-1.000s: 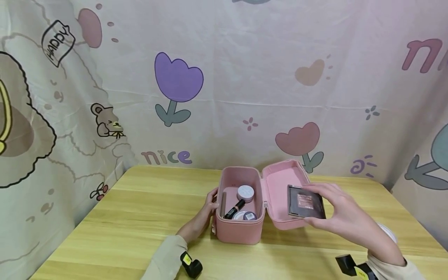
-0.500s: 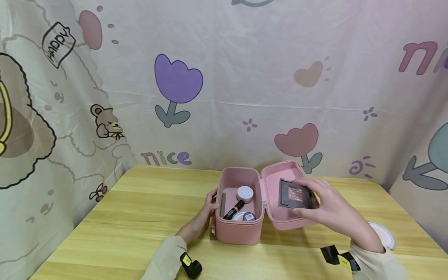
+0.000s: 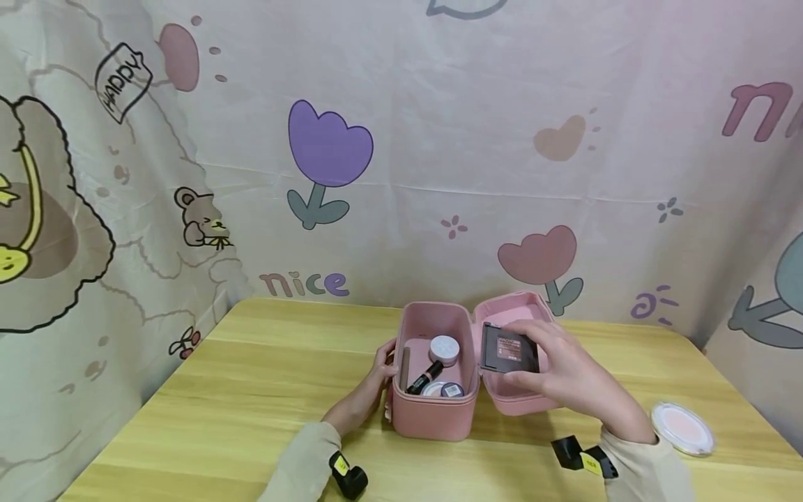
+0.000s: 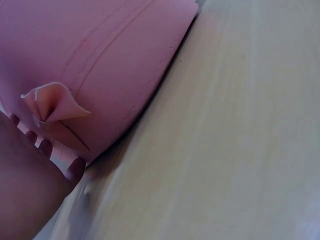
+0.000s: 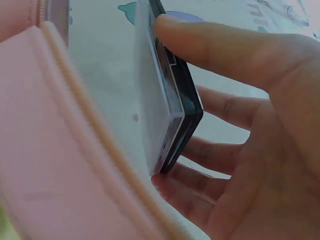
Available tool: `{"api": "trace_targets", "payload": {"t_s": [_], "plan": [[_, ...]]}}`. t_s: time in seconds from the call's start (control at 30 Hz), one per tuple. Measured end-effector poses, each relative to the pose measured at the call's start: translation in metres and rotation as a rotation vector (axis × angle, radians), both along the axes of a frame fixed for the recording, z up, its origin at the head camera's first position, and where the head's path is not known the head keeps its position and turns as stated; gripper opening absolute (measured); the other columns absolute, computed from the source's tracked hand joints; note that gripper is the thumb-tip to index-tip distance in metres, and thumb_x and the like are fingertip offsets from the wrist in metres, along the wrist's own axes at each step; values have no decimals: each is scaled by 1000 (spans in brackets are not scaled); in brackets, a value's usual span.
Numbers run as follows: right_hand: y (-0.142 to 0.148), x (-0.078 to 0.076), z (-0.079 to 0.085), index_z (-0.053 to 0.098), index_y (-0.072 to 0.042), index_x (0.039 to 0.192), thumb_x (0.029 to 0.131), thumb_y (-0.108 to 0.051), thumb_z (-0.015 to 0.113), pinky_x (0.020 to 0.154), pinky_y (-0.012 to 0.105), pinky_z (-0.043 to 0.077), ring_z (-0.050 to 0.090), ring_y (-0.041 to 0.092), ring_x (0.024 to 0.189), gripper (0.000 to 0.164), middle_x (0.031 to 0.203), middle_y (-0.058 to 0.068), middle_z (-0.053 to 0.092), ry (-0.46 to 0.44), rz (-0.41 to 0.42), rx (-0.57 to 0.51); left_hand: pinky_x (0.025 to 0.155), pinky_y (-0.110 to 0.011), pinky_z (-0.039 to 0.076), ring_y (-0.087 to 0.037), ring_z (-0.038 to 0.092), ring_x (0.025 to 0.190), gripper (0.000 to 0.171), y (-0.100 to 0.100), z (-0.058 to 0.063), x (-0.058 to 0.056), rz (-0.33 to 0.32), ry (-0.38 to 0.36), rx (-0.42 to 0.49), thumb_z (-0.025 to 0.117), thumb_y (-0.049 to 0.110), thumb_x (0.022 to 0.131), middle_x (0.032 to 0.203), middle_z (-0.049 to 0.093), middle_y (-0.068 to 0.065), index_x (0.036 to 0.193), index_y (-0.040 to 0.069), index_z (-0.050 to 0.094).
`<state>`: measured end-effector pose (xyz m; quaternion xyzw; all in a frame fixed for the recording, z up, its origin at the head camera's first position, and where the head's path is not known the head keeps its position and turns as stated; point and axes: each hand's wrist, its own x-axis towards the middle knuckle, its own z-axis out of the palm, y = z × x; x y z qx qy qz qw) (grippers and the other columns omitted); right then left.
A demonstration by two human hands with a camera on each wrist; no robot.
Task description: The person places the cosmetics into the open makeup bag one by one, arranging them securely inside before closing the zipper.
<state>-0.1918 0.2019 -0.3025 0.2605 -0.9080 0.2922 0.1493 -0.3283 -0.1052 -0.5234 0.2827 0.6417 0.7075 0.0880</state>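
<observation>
An open pink makeup case (image 3: 433,420) stands on the table, its lid (image 3: 523,404) swung out to the right. My left hand (image 3: 370,383) rests against the case's left side; in the left wrist view its fingertips touch the wall near a pink bow (image 4: 55,102). Above the lid and beside the case's right rim, my right hand (image 3: 558,362) pinches a square black makeup palette (image 3: 502,351) between thumb and fingers. The palette's clear cover (image 5: 157,100) shows in the right wrist view. Inside the case lie a white round jar (image 3: 444,348), a black tube (image 3: 423,380) and a brown stick (image 3: 404,367).
A small round dark-lidded pot (image 3: 452,390) and a pale disc (image 3: 433,389) also lie in the case's near end. On the table at right is a round clear-rimmed compact (image 3: 682,428). A printed cloth (image 3: 401,230) hangs behind the wooden table (image 3: 251,390).
My right hand has moved left with the palette, from over the lid's right part toward the case's rim. More of the round compact on the table shows. My left hand keeps its place.
</observation>
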Motion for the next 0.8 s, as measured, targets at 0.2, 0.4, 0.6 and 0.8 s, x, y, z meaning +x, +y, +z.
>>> {"api": "trace_targets", "payload": {"t_s": [0.2,0.4,0.6,0.8], "plan": [[-2,-9,-1,62,-7,118,68,-13,86,83,46,47,55,22,98,56,112,4,62,-14,65,33,109,-63,-3,-45,-6,141,70,10,102,84,50,-123,-161,28,20,92,154,-7,-28,149,-3,-4],[-3,-16,8,60,-1,120,67,-7,86,84,45,47,52,26,102,59,112,7,61,-12,88,80,108,-64,-6,-42,-7,142,73,11,102,87,41,-89,-137,31,30,93,156,-5,-24,152,5,-2],[-2,-26,12,60,-3,122,64,-1,82,81,42,47,50,24,100,62,113,9,60,-19,74,44,108,-63,-6,-39,-9,143,73,10,92,78,45,-94,-139,33,31,93,158,-6,-19,153,8,-2],[-7,-37,14,64,-9,122,65,-9,81,84,41,42,46,23,104,59,113,2,62,-34,59,45,110,-60,-1,-40,-1,141,75,13,89,77,77,-99,-83,36,26,90,155,-2,-24,151,1,2]]}}
